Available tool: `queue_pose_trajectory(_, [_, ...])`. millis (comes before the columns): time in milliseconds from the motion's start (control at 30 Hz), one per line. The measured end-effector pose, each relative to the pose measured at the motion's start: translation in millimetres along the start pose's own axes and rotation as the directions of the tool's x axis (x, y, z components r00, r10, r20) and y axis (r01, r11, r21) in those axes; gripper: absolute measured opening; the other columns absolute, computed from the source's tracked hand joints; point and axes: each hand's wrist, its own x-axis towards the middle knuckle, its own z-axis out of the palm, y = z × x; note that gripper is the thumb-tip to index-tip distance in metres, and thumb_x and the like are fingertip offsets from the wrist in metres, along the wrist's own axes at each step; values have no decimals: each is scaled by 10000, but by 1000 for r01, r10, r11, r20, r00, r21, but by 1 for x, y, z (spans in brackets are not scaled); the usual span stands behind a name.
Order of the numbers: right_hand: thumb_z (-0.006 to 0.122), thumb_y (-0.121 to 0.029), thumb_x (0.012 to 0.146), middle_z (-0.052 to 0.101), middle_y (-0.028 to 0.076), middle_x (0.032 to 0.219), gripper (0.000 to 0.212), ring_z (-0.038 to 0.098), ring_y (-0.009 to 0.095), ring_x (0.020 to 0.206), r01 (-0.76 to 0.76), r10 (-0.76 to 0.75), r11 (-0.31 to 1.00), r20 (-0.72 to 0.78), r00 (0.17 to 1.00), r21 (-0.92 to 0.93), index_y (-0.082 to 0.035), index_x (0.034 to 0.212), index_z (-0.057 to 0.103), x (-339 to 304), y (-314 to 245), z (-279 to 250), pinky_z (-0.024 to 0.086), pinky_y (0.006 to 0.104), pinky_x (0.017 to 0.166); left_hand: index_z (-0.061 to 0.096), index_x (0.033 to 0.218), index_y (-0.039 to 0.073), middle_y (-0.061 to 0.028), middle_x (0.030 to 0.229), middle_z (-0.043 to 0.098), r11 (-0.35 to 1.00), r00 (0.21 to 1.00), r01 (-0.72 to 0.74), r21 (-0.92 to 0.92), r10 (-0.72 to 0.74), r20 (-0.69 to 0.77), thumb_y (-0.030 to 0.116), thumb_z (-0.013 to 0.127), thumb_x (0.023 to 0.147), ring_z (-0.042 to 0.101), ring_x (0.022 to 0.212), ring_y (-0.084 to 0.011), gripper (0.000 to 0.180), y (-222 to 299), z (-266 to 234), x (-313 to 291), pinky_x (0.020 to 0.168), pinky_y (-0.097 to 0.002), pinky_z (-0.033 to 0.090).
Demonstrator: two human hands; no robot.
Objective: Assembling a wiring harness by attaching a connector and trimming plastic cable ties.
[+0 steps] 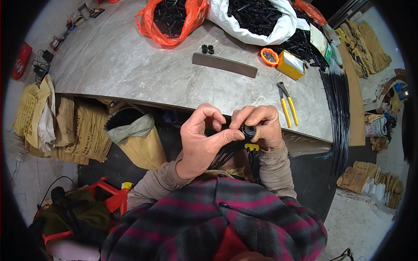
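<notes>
A small round black plastic part [249, 131] with a hole in its middle is held just off the table's near edge. My right hand [266, 124] is closed, pinching it between thumb and fingers. Against its left side presses the thumb of my left hand [202, 137], whose fingers are curled; what lies behind them is hidden. Below the hands, thin black strips [225, 155] hang near my lap, partly covered by my wrists. Beside my right wrist is a small yellow piece [251, 147].
On the grey table [122, 69] lie yellow-handled pliers [287, 104], a flat dark bar [224, 65] and several small black parts [207, 49]. Farther back stand an orange dish [269, 57], a yellow box [291, 65], a red bag [191, 21] and a white bag [217, 15]. Long black strips [337, 113] overhang the right edge.
</notes>
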Motion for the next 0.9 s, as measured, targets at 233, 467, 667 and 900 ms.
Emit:
queue_pose_trajectory(233, [856, -53, 688, 690, 210, 941, 284, 681, 257, 896, 29, -29, 1000, 4, 1000, -10, -31, 925, 703, -3, 0, 3, 560, 344, 774, 577, 884, 27, -19, 842, 526, 869, 935, -348, 351, 347, 68, -45, 854, 678, 476, 742, -78, 353, 8, -1, -2, 658, -216, 401])
queue_pose_trajectory(467, [840, -14, 716, 675, 180, 949, 283, 675, 234, 898, 94, -102, 991, -76, 992, -99, 4, 954, 687, -7, -1, 14, 556, 328, 781, 695, 915, -16, -69, 904, 617, 861, 935, -353, 365, 317, 157, -67, 788, 745, 573, 777, -121, 200, 19, -4, -2, 670, -237, 454])
queue_pose_trajectory(667, [810, 7, 755, 672, 147, 948, 305, 662, 213, 894, 122, -196, 933, -191, 962, -340, 23, 1011, 646, -9, -4, 30, 541, 315, 806, 693, 1046, -60, -104, 980, 640, 926, 981, -192, 324, 169, 96, -84, 723, 812, 625, 860, -126, 237, 27, -2, -8, 729, -223, 505])
queue_pose_trajectory(900, [737, 81, 815, 670, 164, 1059, 655, 654, 182, 977, 117, -332, 794, -265, 905, -596, 55, 1374, 396, -3, 17, 63, 524, 287, 872, 665, 1079, -96, -104, 1020, 665, 994, 998, 22, 106, -27, 53, -91, 716, 817, 642, 886, -117, 267, 44, -19, 1, 790, -223, 527])
